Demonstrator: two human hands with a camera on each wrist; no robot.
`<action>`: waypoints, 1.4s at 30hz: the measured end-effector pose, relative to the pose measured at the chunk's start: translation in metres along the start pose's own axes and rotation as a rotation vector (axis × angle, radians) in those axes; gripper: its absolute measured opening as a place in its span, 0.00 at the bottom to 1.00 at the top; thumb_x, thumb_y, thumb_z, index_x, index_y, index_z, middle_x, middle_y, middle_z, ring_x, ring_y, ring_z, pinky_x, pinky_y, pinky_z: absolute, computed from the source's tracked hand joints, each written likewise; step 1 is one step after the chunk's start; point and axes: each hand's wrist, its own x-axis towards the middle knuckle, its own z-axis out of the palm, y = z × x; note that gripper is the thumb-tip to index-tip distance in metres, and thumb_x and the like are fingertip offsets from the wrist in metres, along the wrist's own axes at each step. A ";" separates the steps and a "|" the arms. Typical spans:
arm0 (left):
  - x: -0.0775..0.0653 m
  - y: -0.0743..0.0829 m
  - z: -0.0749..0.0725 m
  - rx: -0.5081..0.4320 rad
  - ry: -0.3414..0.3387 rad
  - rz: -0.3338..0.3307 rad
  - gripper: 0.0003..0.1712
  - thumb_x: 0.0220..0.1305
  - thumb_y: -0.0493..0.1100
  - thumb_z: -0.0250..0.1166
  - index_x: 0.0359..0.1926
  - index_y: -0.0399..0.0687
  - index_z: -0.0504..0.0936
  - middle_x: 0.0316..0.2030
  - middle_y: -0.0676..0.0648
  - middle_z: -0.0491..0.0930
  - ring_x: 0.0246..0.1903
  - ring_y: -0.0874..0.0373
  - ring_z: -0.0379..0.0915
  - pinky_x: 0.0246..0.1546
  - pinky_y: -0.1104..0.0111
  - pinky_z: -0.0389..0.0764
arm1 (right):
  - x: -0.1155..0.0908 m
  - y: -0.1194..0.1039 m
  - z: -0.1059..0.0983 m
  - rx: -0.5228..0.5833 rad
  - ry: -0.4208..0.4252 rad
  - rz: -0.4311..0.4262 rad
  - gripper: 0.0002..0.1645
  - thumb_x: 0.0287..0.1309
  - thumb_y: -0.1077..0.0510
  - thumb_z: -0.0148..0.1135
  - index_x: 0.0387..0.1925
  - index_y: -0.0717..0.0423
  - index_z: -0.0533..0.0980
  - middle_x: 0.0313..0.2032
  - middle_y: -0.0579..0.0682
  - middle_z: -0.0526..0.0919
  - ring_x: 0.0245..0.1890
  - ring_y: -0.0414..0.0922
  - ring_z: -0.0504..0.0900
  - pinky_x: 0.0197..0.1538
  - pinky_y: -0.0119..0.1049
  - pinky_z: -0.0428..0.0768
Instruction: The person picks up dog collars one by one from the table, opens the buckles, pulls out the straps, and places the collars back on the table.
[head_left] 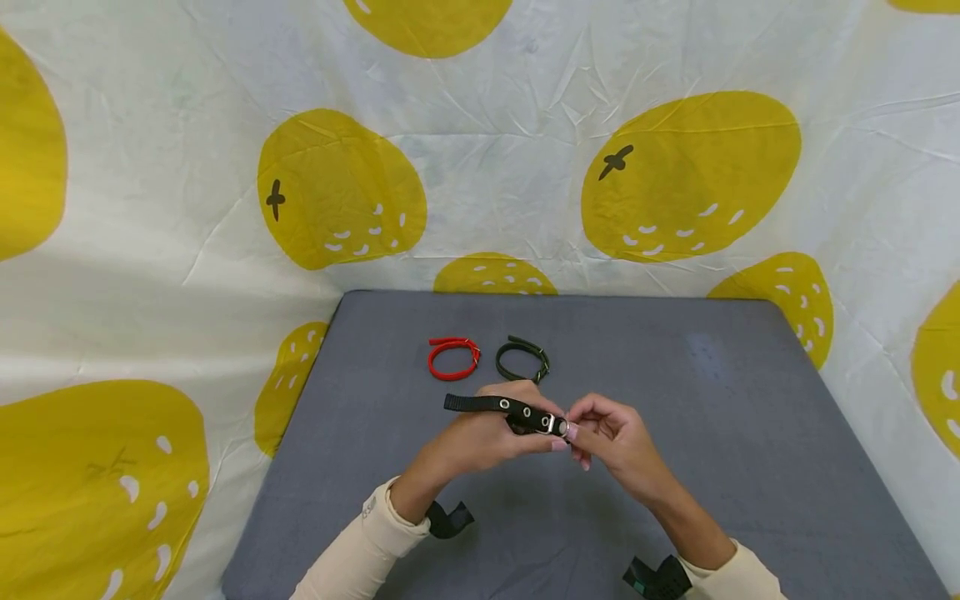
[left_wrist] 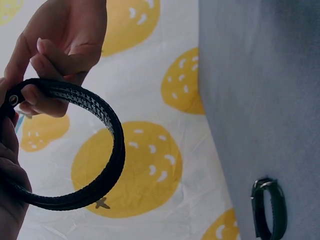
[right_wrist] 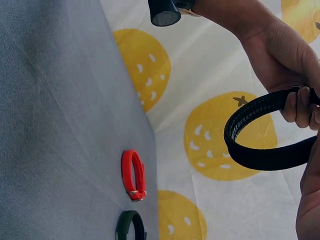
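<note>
A black collar [head_left: 480,403] with metal eyelets is held up over the table between both hands. My left hand [head_left: 487,437] grips it around the strap near the buckle [head_left: 550,423], with the strap's free end sticking out to the left. At the buckle end, the thumb and fingers of my right hand [head_left: 618,442] pinch the collar beside a metal ring. In the left wrist view the collar [left_wrist: 118,150] forms a wide closed loop with a textured inner face. The right wrist view shows the same loop [right_wrist: 265,159] hanging between the hands.
On the grey table [head_left: 360,375] a red collar [head_left: 453,375] lies beyond the hands, with a dark green collar [head_left: 517,372] to its right. Both are buckled into loops. A white cloth [head_left: 495,183] printed with yellow fruit hangs behind and beside the table.
</note>
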 end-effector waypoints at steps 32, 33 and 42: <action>0.002 0.004 -0.001 -0.047 0.082 0.061 0.06 0.56 0.40 0.65 0.36 0.54 0.79 0.23 0.59 0.74 0.19 0.70 0.67 0.19 0.77 0.71 | 0.005 -0.002 -0.002 0.089 0.073 -0.021 0.07 0.57 0.74 0.54 0.28 0.65 0.65 0.22 0.47 0.66 0.15 0.43 0.57 0.14 0.38 0.55; 0.001 0.004 -0.001 -0.047 0.079 0.054 0.06 0.56 0.41 0.65 0.36 0.54 0.79 0.23 0.59 0.75 0.19 0.70 0.67 0.19 0.77 0.71 | 0.004 -0.002 -0.002 0.086 0.077 -0.011 0.07 0.57 0.74 0.54 0.28 0.66 0.65 0.22 0.47 0.66 0.15 0.44 0.58 0.15 0.38 0.55; -0.001 0.000 -0.002 0.018 0.031 0.110 0.08 0.57 0.44 0.68 0.36 0.52 0.77 0.27 0.59 0.76 0.24 0.72 0.69 0.26 0.79 0.74 | 0.005 -0.002 -0.008 -0.062 -0.015 0.049 0.03 0.61 0.72 0.51 0.36 0.67 0.71 0.24 0.52 0.74 0.08 0.44 0.59 0.10 0.33 0.63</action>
